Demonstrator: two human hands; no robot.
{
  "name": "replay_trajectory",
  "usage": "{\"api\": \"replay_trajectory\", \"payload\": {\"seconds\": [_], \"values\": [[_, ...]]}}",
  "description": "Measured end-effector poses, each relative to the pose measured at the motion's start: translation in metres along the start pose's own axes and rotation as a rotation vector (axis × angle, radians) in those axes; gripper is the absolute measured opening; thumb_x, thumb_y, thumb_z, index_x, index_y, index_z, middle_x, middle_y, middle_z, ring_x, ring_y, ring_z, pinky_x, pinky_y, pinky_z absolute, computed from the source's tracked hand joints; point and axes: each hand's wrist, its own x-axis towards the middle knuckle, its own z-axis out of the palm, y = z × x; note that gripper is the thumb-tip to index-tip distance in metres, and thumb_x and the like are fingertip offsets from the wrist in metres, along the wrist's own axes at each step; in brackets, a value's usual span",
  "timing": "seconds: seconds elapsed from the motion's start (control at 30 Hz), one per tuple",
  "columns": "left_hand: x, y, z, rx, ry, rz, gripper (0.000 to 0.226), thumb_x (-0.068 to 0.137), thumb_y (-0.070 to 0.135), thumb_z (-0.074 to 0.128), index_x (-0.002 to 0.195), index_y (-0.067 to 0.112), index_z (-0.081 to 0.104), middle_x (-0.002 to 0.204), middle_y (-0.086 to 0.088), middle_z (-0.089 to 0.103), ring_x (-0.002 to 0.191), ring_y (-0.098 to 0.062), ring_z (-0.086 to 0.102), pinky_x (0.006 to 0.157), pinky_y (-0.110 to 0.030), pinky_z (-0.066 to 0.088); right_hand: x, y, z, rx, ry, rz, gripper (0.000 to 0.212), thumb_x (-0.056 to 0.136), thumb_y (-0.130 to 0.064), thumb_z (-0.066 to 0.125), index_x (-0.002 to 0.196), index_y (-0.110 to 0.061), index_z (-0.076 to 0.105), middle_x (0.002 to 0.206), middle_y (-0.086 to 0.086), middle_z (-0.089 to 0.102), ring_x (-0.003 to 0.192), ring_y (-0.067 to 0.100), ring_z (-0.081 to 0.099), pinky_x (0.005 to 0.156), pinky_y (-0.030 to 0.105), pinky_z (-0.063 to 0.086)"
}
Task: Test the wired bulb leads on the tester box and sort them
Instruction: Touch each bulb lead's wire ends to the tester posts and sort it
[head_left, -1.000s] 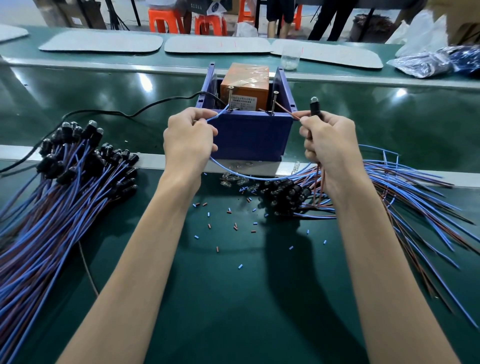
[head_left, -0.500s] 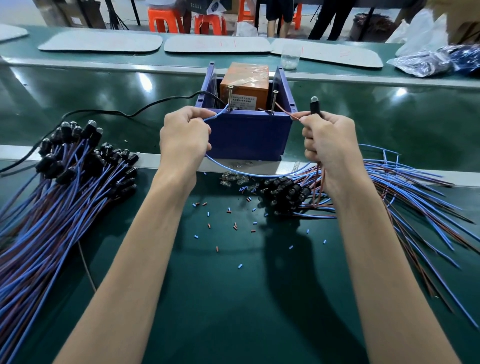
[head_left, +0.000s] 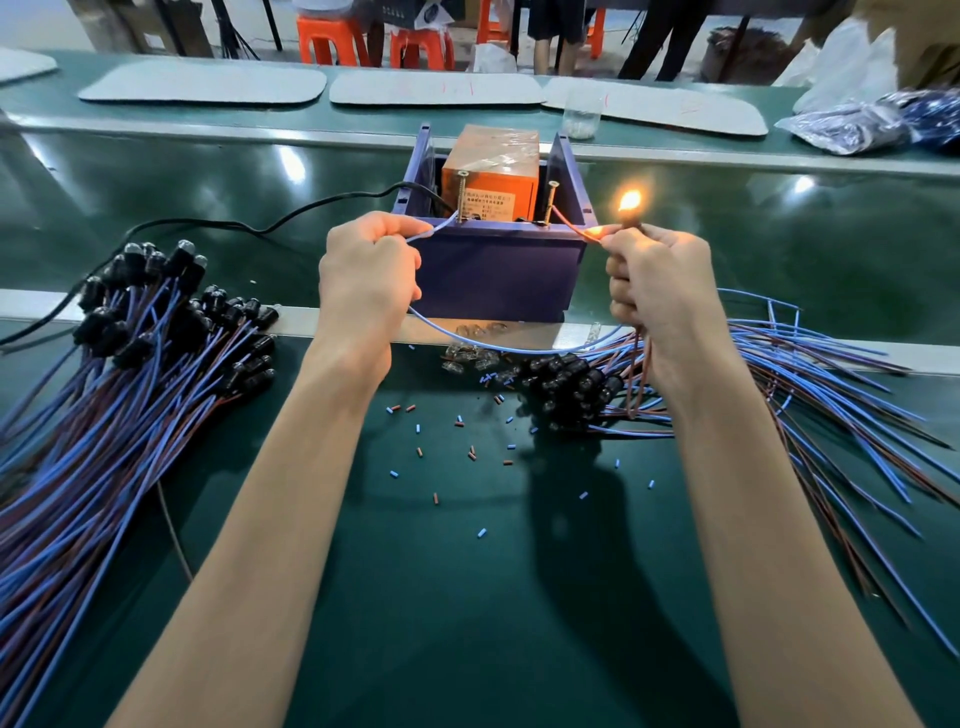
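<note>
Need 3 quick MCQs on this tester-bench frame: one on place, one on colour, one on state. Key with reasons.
1. The orange unit sits:
A) inside the tester box
B) on the left wire pile
C) beside the stools

2. The wire pinched by the left hand is:
A) red
B) blue
C) black

3. The bulb held by the right hand is:
A) lit
B) dark
C) shattered

Key:
1 A, the box walls stand on both sides of it.
2 B, a light blue strand runs from the fingers to the left screw.
3 A, it glows orange.
</note>
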Motion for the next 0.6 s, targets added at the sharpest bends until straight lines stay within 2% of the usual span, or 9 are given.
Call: {"api": "replay_trajectory", "payload": {"seconds": [0.3,0.43,0.6], "values": [[-0.0019,-0.0011,0.0011,-0.005,0.006,0.018,0.038,0.084,0.0,0.036,0.085,0.022,0.067,0.06,0.006,0.049,0.039,-0.002,0.038,0.042,-0.011,0.032,-0.002,0.0006,-0.0001,-0.013,-0.013,-0.003,0.024,0.095,-0.007,0.048,0.075,-0.015,0.058,0.048,-0.012,0.035,0.04,0.002,0.027,0.037,0.015,0.023],[-0.002,-0.0008,0.0014,-0.007,0.011,0.039,0.04,0.088,0.002,0.034,0.081,0.025,0.065,0.06,0.006,0.048,0.037,-0.001,0.038,0.044,-0.012,0.033,-0.0029,-0.0002,0.0025,-0.011,-0.024,-0.01,0.019,0.094,-0.006,0.047,0.079,-0.012,0.056,0.053,-0.009,0.033,0.042,0.003,0.026,0.038,0.016,0.021],[-0.0021,0.0004,0.0018,-0.006,0.018,0.038,0.039,0.09,0.003,0.034,0.083,0.024,0.065,0.061,0.005,0.049,0.036,-0.001,0.038,0.043,-0.012,0.033,-0.0027,0.0006,0.0071,-0.03,-0.033,-0.02,0.023,0.093,-0.006,0.048,0.073,-0.015,0.054,0.051,-0.009,0.033,0.04,0.002,0.026,0.038,0.015,0.022]]}}
